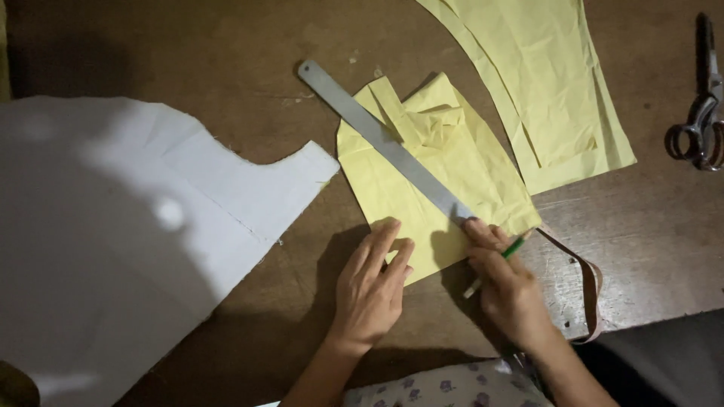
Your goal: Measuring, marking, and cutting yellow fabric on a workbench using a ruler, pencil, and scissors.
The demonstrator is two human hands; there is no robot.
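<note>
On the dark brown wooden table [226, 45], a small crumpled piece of pale yellow paper [422, 188] lies near the centre, and a long flat steel ruler [385, 143] runs across it diagonally from 10 o'clock down to 4 o'clock. The left hand [373, 286] lies flat with fingers spread on the paper's lower edge, apparently pinning the thin, creased sheet so it cannot slide. The right hand [505, 283], at 4 o'clock of the paper, presses fingertips on the ruler's near end while its grip is closed around a slim green pencil [498, 264], seemingly steadying the straightedge. A larger yellow paper panel with a curved edge [543, 83] sits at 1 o'clock, a broad white fabric piece with a scooped cut-out [121, 226] at 9 o'clock, metal scissors [701, 105] at 3 o'clock, and a thin brown strap [584, 279] loops just beside the right hand.
</note>
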